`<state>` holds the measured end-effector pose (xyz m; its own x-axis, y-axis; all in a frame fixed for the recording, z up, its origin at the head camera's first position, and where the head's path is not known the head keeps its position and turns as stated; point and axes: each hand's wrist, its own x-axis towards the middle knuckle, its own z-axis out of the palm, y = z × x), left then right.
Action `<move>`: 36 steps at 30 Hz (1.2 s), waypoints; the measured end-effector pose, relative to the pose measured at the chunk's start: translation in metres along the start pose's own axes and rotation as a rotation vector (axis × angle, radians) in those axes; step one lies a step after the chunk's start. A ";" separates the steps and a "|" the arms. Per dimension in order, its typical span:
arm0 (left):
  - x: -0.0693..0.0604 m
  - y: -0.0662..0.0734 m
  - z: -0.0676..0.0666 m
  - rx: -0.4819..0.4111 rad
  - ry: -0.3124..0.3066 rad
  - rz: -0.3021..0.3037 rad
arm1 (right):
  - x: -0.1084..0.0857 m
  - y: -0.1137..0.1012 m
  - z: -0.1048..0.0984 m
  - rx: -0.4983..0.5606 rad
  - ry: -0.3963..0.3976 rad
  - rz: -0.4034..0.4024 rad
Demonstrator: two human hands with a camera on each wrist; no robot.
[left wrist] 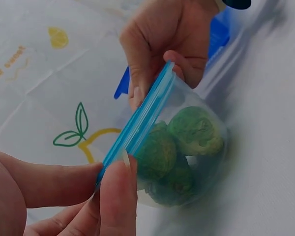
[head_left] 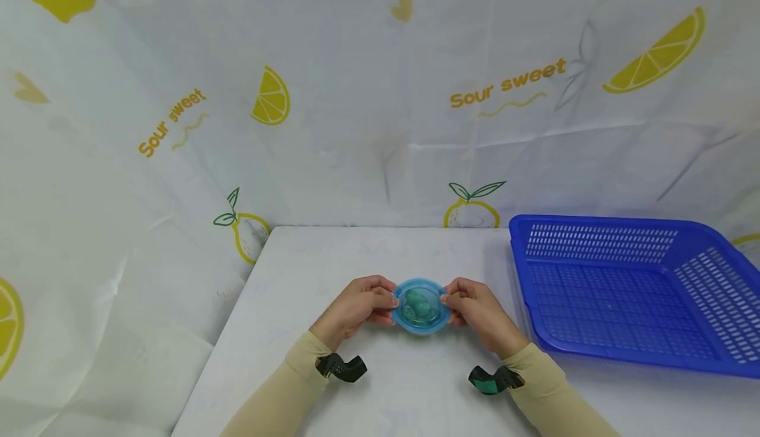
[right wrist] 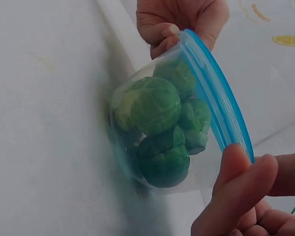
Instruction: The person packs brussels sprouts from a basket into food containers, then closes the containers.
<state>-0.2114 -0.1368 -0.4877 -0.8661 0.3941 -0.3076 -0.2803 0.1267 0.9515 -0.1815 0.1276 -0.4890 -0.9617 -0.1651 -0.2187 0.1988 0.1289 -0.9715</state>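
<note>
A round, clear plastic container with a blue lid (head_left: 421, 306) is held between both hands above the white table. Several Brussels sprouts (right wrist: 152, 105) show through its translucent wall. My left hand (head_left: 360, 305) pinches the lid's rim on the left, thumb on one face and fingers on the other, as the left wrist view shows up close. On the opposite side my right hand (head_left: 479, 310) pinches the same rim with thumb and fingers. The lid (left wrist: 137, 120) sits on the container's mouth; whether it is fully pressed down all round I cannot tell.
A blue plastic basket (head_left: 617, 305) with mesh walls stands at the right of the white table (head_left: 380, 391), close to my right forearm. A white cloth printed with lemons (head_left: 356, 94) hangs behind the table and down its left side.
</note>
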 end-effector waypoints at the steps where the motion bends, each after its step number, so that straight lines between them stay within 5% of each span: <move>1: 0.000 0.000 0.000 -0.001 0.002 0.004 | 0.000 0.000 0.000 0.000 -0.001 0.001; 36: -0.002 0.005 0.002 0.054 0.024 0.015 | -0.003 -0.002 0.004 -0.093 0.035 -0.033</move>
<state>-0.2106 -0.1353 -0.4823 -0.8798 0.3742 -0.2930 -0.2454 0.1701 0.9544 -0.1780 0.1244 -0.4869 -0.9738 -0.1365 -0.1817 0.1500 0.2145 -0.9651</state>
